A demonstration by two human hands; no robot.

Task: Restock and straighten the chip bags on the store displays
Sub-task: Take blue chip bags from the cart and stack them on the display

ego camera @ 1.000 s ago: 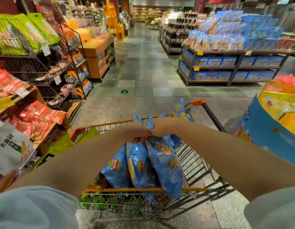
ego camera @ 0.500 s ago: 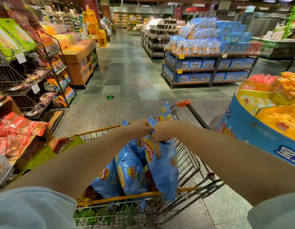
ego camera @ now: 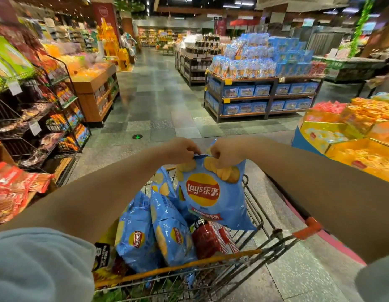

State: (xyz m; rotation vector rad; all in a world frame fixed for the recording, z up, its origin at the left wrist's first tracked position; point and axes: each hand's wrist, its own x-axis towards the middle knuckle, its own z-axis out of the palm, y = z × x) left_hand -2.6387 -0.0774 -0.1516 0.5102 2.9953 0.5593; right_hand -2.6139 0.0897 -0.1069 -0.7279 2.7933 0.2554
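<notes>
Supermarket aisle tiles stretch ahead of a wire shopping cart (ego camera: 263,216), with snack racks to the left of the cart and a yellow promotional bin (ego camera: 350,144) to its right. Half a second ago both hands held a bunch of blue bags low, edge-on and hanging into the cart. Now one blue chip bag (ego camera: 213,192) hangs alone above the cart's far end, turned so its logo faces the camera. The left hand (ego camera: 180,149) pinches the bag's top seam at the left corner with curled fingers, and the right hand (ego camera: 226,154) pinches the same seam at the right corner, so the bag hangs flat and upright between them. Its bottom edge is just above a dark red pack (ego camera: 211,238) lying in the cart; whether they touch cannot be told.

Three or so more blue bags (ego camera: 150,234) now lie loose in the cart, nearer the person than the lifted one, leaning against each other.

That change suggests one bag has been singled out of the stock for placing. The view has also swung toward the bin right of the cart, though which display is meant cannot be told. Most of the restocking seems still ahead, since the cart remains well loaded.
</notes>
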